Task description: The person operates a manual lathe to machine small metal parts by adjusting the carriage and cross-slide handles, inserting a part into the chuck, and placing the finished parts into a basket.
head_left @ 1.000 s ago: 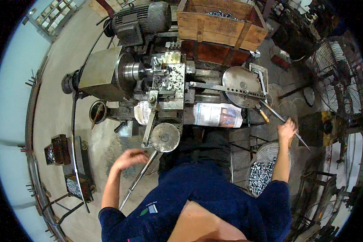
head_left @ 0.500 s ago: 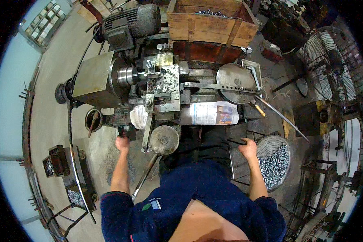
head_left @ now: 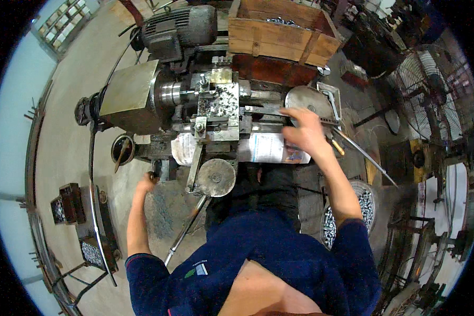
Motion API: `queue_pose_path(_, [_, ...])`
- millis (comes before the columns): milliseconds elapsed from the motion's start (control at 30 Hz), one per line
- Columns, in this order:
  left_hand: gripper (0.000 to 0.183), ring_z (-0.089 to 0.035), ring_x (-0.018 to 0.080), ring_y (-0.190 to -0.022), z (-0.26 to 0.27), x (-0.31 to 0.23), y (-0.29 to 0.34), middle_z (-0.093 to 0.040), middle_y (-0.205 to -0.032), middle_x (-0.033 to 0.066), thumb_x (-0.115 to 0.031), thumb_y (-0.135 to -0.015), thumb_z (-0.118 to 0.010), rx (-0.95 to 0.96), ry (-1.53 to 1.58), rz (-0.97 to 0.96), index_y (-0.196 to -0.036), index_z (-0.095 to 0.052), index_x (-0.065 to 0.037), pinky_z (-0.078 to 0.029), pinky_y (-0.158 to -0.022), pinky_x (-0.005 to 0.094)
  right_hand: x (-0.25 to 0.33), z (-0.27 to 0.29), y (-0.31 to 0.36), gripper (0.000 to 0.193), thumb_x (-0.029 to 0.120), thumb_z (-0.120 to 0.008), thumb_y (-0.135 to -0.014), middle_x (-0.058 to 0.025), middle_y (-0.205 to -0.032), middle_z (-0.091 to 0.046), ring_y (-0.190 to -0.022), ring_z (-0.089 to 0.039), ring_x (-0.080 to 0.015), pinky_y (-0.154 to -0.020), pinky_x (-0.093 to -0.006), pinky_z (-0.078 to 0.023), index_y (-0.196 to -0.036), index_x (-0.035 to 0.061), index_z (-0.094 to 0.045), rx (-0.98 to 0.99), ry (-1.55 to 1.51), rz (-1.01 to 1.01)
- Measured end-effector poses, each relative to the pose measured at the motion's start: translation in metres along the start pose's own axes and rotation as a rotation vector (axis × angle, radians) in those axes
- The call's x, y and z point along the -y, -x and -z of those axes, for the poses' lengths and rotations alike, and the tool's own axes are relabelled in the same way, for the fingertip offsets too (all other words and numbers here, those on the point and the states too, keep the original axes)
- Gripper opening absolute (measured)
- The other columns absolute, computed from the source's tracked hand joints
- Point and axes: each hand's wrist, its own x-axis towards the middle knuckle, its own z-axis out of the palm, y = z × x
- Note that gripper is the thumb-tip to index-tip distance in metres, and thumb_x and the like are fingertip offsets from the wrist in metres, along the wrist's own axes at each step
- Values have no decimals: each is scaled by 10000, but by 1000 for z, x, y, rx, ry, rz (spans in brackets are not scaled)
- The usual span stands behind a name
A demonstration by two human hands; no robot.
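My right hand (head_left: 306,132) is over the right side of the lathe-like machine, fingers apart, with nothing visible in it. Below its fingers lie a flat metal bar (head_left: 260,110) and a round metal disc (head_left: 305,100). A printed paper sheet (head_left: 266,147) lies just under that hand. My left hand (head_left: 149,181) is low at the machine's left front, fingers curled around a small dark thing I cannot make out. Near it is the machine's dark front ledge (head_left: 165,169). Dark chips cover the tool block (head_left: 218,102) in the middle, beside the shiny spindle (head_left: 169,93).
A lever with a round weight (head_left: 216,178) juts toward me. At right, a round basket of metal parts (head_left: 366,210) is partly behind my forearm. A wooden crate (head_left: 279,39) stands behind the machine, a fan (head_left: 424,87) at far right, and a pot (head_left: 122,150) at left.
My right hand has risen from beside the basket to above the bar and disc, its fingers now spread. My left hand has shifted slightly left. The view has moved a little.
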Motion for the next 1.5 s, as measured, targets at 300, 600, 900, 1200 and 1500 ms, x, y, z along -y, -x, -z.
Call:
queue_pose_path(300, [294, -620, 273, -700, 230, -4, 138, -643, -827, 156, -221, -834, -547, -735, 115, 88, -1037, -595, -15, -473, -632, 332, 120, -120, -159, 240, 243, -637, -562, -146, -927, -628, -992, -540, -277, -1035, -453, -234, -751, 103, -689, 347, 535, 477])
queue_pose_path(600, [412, -585, 400, -710, 138, -70, 188, -594, -700, 222, -382, -722, -630, -862, -82, 429, -747, -583, 26, -456, -655, 449, 109, -153, -173, 152, 220, -599, -582, -98, -731, -643, -841, -591, -279, -1039, -443, -244, -685, 144, -682, 359, 521, 526])
queue_pose_path(900, [253, -591, 240, -451, 153, -19, 172, -563, -546, 174, -183, -739, -601, -401, 489, 209, -743, -553, 66, -477, -462, 354, 88, -36, -171, 276, 330, -610, -582, -146, -671, -630, -772, -611, -270, -998, -409, -296, -615, 61, -664, 119, 457, 391])
queue_pose_path(1200, [179, -562, 185, -441, 159, -29, 143, -546, -541, 105, -115, -795, -586, -401, 664, 156, -791, -533, 56, -468, -426, 314, -7, 46, -153, 492, 215, -652, -564, -193, -1233, -456, -1049, -469, -356, -913, -424, -388, -1042, 103, -607, -423, 354, 202])
queue_pose_path(1500, [303, -550, 191, -641, 156, 17, 152, -575, -756, 106, -274, -827, -593, -201, 990, 65, -928, -573, 12, -447, -559, 326, -82, -20, 121, 388, 205, -628, -567, -149, -1122, -563, -1008, -523, -338, -840, -395, -440, -895, -3, -634, -181, 48, -290])
